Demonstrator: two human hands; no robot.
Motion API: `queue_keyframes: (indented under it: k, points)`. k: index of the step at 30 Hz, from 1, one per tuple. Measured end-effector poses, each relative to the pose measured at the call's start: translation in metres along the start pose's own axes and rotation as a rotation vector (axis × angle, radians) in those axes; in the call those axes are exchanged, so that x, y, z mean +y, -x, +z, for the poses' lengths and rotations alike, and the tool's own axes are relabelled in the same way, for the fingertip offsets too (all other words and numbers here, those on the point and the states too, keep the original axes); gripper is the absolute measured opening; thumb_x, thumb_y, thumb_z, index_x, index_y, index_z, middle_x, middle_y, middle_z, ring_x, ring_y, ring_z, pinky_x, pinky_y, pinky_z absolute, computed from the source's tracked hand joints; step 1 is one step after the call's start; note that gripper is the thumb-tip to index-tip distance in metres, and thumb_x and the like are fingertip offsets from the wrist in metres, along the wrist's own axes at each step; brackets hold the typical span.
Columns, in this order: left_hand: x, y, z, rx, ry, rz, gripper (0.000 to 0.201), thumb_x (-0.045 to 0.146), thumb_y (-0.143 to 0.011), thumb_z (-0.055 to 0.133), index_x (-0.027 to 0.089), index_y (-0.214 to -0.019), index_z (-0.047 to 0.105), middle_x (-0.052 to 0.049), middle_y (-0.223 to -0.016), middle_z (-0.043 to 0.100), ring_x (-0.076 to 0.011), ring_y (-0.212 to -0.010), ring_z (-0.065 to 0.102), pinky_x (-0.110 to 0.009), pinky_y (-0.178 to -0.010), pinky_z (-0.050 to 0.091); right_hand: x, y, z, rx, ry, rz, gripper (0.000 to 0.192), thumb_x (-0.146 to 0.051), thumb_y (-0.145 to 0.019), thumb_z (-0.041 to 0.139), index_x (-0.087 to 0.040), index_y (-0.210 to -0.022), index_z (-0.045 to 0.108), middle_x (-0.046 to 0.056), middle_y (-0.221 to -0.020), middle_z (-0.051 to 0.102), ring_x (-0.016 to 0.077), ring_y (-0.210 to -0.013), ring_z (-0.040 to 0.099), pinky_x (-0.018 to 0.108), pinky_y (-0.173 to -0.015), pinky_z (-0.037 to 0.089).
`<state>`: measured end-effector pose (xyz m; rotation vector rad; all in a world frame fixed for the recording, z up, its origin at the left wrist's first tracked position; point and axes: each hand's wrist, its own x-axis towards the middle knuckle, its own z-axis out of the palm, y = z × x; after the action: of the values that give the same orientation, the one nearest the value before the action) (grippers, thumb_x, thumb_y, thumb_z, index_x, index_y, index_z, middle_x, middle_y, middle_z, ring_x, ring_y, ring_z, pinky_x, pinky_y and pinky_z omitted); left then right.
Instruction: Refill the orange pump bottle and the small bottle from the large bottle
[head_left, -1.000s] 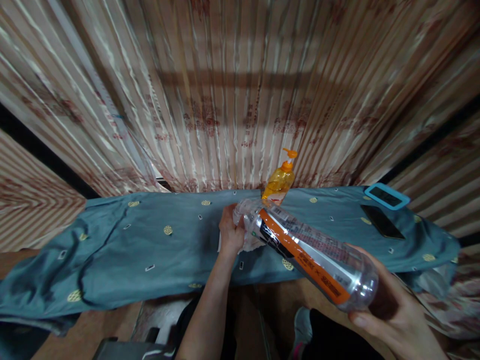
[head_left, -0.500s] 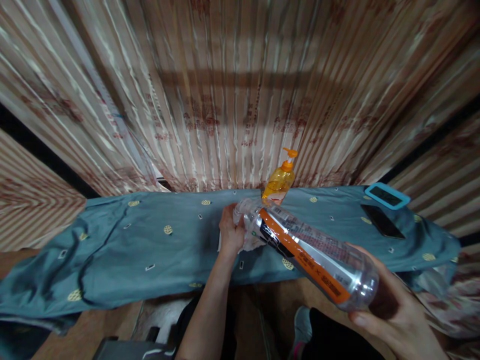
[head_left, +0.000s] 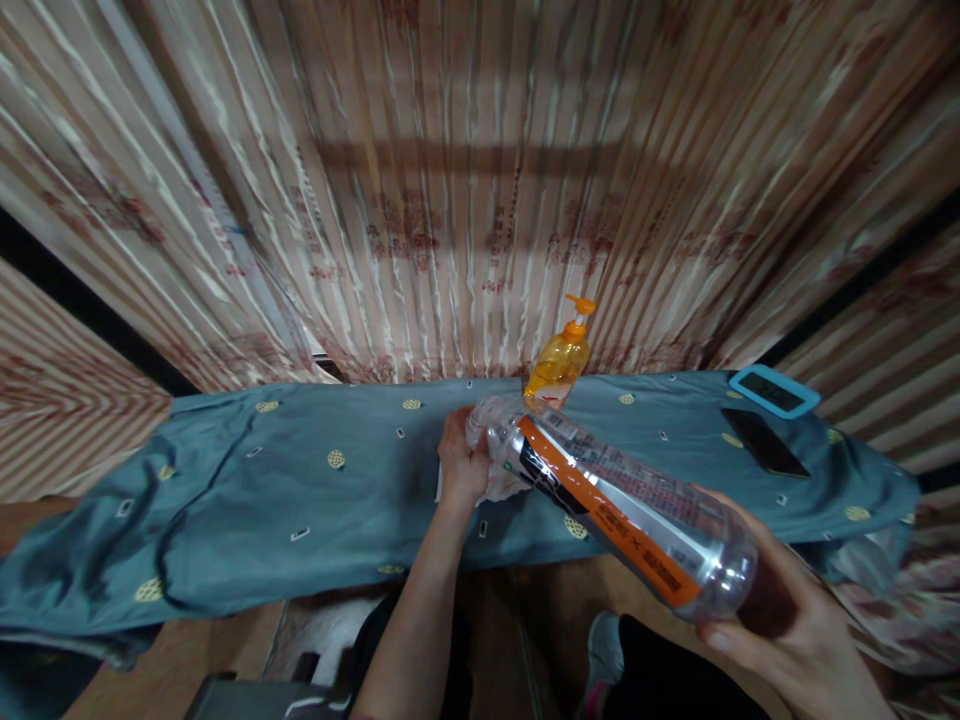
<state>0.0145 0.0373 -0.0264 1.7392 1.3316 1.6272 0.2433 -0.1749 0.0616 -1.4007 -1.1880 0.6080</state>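
Observation:
A large clear plastic bottle [head_left: 622,510] with an orange, silver and black label lies slanted across the view, its neck toward the left and its base nearer me. My right hand [head_left: 787,610] grips the base end, thumb below and fingers behind. At the neck end is my left hand [head_left: 461,465], its fingers closed round a crumpled white cloth or tissue [head_left: 506,485], which shows on both sides of it. Whether those fingers also touch the neck I cannot tell. Just behind the neck stands an amber pump bottle [head_left: 559,365] with an orange pump head.
A blue-green patterned cloth [head_left: 247,500] covers the long narrow table. At its right end lie a dark phone [head_left: 765,443] and a light-blue framed device [head_left: 776,390]. Pleated patterned curtains [head_left: 450,200] hang behind. Below the front edge, a shoe [head_left: 605,645] shows on the floor.

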Motion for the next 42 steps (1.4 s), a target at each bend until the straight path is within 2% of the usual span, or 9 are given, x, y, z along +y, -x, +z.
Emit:
queue_keyframes:
  k: [6,11,15,22,28,37,42]
  points:
    - [-0.0005,0.0004,0.0000,-0.004,0.007,0.018,0.024,0.033,-0.091,0.055,0.019,-0.108,0.064,-0.008,-0.100,0.071,-0.0250,-0.094,0.069,-0.038,-0.085,0.056,-0.0015,0.0013,0.0002,0.015,0.034,-0.013,0.076,-0.038,-0.058,0.095,-0.037,-0.129,0.069,-0.005,-0.124,0.076,0.0210,-0.107,0.075,0.013,-0.082,0.056]
    - [-0.0023,0.0010,0.0006,0.004,0.009,0.022,0.026,0.033,-0.090,0.055,0.018,-0.109,0.064,-0.010,-0.100,0.071,-0.0260,-0.094,0.069,-0.040,-0.085,0.056,-0.0019,0.0000,0.0008,0.007,0.011,-0.005,0.075,-0.038,-0.058,0.095,-0.037,-0.128,0.069,-0.006,-0.126,0.075,0.0187,-0.110,0.074,0.012,-0.088,0.052]
    - [-0.0019,0.0006,0.0003,-0.001,0.013,0.009,0.025,0.032,-0.089,0.056,0.018,-0.109,0.064,-0.009,-0.101,0.071,-0.0258,-0.095,0.069,-0.040,-0.086,0.056,-0.0027,0.0000,-0.0001,0.015,0.013,-0.001,0.077,-0.038,-0.056,0.096,-0.032,-0.128,0.069,-0.002,-0.126,0.075,0.0203,-0.112,0.072,0.012,-0.088,0.052]
    - [-0.0010,0.0002,0.0001,-0.004,0.006,0.004,0.026,0.035,-0.090,0.055,0.018,-0.108,0.064,-0.008,-0.100,0.070,-0.0246,-0.092,0.069,-0.039,-0.084,0.055,0.0022,0.0029,-0.0021,0.013,0.006,0.030,0.080,-0.038,-0.058,0.095,-0.027,-0.131,0.067,0.004,-0.129,0.074,0.0269,-0.113,0.073,0.018,-0.083,0.059]
    - [-0.0012,0.0002,0.0003,-0.003,0.002,-0.008,0.024,0.032,-0.089,0.057,0.019,-0.107,0.065,-0.008,-0.099,0.071,-0.0246,-0.093,0.069,-0.039,-0.085,0.056,-0.0001,0.0034,-0.0012,0.018,0.021,0.044,0.078,-0.037,-0.057,0.095,-0.029,-0.130,0.068,0.003,-0.126,0.076,0.0263,-0.111,0.074,0.017,-0.082,0.059]
    - [-0.0006,0.0002,0.0001,0.004,0.007,0.015,0.024,0.032,-0.090,0.057,0.019,-0.108,0.064,-0.008,-0.099,0.071,-0.0253,-0.093,0.070,-0.039,-0.084,0.056,-0.0008,0.0007,0.0004,0.029,0.016,0.024,0.077,-0.036,-0.055,0.096,-0.028,-0.127,0.070,0.001,-0.128,0.074,0.0221,-0.114,0.072,0.013,-0.089,0.052]
    - [-0.0012,0.0005,0.0006,0.004,-0.006,0.011,0.024,0.032,-0.089,0.057,0.018,-0.109,0.064,-0.008,-0.100,0.071,-0.0255,-0.093,0.070,-0.040,-0.084,0.056,0.0012,0.0019,-0.0024,0.018,0.017,0.033,0.081,-0.037,-0.056,0.096,-0.025,-0.131,0.067,0.005,-0.129,0.074,0.0245,-0.113,0.072,0.017,-0.087,0.055]
